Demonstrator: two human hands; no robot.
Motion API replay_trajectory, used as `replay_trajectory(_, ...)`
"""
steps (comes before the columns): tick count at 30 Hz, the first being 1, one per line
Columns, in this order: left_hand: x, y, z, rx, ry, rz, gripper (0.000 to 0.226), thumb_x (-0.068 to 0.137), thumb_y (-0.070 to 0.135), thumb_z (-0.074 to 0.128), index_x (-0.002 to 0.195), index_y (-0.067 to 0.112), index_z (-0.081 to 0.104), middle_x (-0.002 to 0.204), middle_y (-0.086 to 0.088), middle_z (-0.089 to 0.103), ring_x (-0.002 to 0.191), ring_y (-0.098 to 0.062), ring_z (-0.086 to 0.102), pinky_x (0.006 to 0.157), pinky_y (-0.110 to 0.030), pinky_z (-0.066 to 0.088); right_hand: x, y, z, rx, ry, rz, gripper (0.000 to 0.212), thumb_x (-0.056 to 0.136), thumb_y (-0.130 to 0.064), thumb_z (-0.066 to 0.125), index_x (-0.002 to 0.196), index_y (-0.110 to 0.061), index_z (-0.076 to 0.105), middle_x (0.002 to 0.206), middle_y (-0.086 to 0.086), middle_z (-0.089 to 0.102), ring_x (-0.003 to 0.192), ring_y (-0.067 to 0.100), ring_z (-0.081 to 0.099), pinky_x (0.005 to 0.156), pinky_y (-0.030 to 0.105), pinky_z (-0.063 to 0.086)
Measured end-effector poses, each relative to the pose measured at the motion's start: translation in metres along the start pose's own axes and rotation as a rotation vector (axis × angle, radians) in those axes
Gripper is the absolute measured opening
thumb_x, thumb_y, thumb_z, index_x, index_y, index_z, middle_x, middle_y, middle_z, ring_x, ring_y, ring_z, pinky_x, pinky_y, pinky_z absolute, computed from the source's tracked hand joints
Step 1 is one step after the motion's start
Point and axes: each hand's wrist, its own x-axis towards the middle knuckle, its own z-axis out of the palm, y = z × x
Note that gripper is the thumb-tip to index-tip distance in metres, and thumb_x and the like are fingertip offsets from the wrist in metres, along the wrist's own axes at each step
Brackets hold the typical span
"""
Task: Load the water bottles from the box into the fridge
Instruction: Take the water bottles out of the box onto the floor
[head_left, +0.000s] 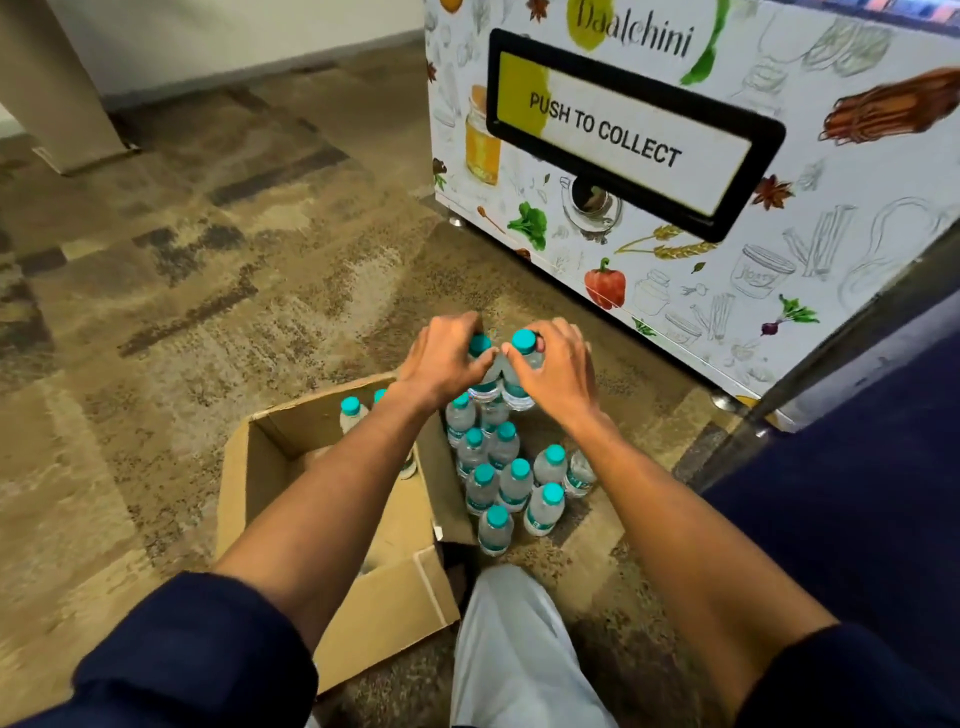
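Your left hand (441, 358) grips one teal-capped water bottle (480, 364) near its neck, while your right hand (558, 371) curls round a second bottle (522, 364), the two held side by side above the carpeted floor (208, 260). Below them, a cluster of bottles (504, 483) stands upright on the floor just beside the open cardboard box (395, 587), where more bottles (353, 410) remain. A vending machine (675, 156) marked "PUSH TO COLLECT" stands beyond.
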Motion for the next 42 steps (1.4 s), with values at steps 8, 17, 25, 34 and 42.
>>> replay_trajectory(8, 0.035, 0.026, 0.087, -0.001, -0.111, 0.002, 0.028, 0.083, 0.041, 0.068, 0.090, 0.016, 0.057, 0.086, -0.009, 0.067, 0.079, -0.030, 0.062, 0.064, -0.037, 0.051, -0.009, 0.093, 0.019, -0.104, -0.092, 0.160, 0.027, 0.086, -0.039, 0.069, 0.105, -0.020, 0.066, 0.101, 0.002, 0.058, 0.098, 0.022, 0.053, 0.081, 0.038, 0.041)
replay_trajectory(17, 0.026, 0.018, 0.160, 0.071, -0.325, -0.063, 0.026, 0.086, 0.038, 0.069, 0.098, 0.017, 0.059, 0.096, -0.009, 0.069, 0.091, -0.031, 0.064, 0.069, -0.035, 0.047, -0.036, 0.134, 0.052, -0.227, -0.315, 0.355, 0.038, 0.086, -0.033, 0.073, 0.122, -0.027, 0.064, 0.120, 0.001, 0.061, 0.114, 0.023, 0.048, 0.095, 0.042, 0.036)
replay_trajectory(25, 0.018, 0.015, 0.193, 0.210, -0.395, -0.035, 0.029, 0.089, 0.038, 0.063, 0.107, 0.015, 0.059, 0.103, -0.014, 0.068, 0.101, -0.034, 0.061, 0.079, -0.040, 0.050, -0.039, 0.146, 0.063, -0.226, -0.328, 0.484, 0.044, 0.082, -0.030, 0.076, 0.125, -0.029, 0.063, 0.124, 0.000, 0.063, 0.115, 0.021, 0.051, 0.098, 0.046, 0.039)
replay_trajectory(34, 0.016, 0.013, 0.169, 0.182, -0.415, -0.016, 0.036, 0.090, 0.047, 0.058, 0.110, 0.018, 0.061, 0.103, -0.013, 0.068, 0.101, -0.033, 0.061, 0.078, -0.038, 0.052, -0.037, 0.123, 0.055, -0.238, -0.333, 0.490, 0.038, 0.087, -0.038, 0.070, 0.123, -0.029, 0.064, 0.129, 0.001, 0.055, 0.123, 0.023, 0.044, 0.103, 0.043, 0.032)
replay_trajectory(42, -0.019, -0.026, 0.111, 0.192, -0.237, -0.054, 0.035, 0.092, 0.040, 0.053, 0.116, 0.016, 0.059, 0.112, -0.009, 0.062, 0.109, -0.031, 0.054, 0.083, -0.041, 0.052, -0.035, 0.052, 0.066, -0.107, -0.255, 0.237, 0.026, 0.088, -0.031, 0.067, 0.113, -0.025, 0.067, 0.117, 0.000, 0.059, 0.113, 0.023, 0.048, 0.093, 0.039, 0.036)
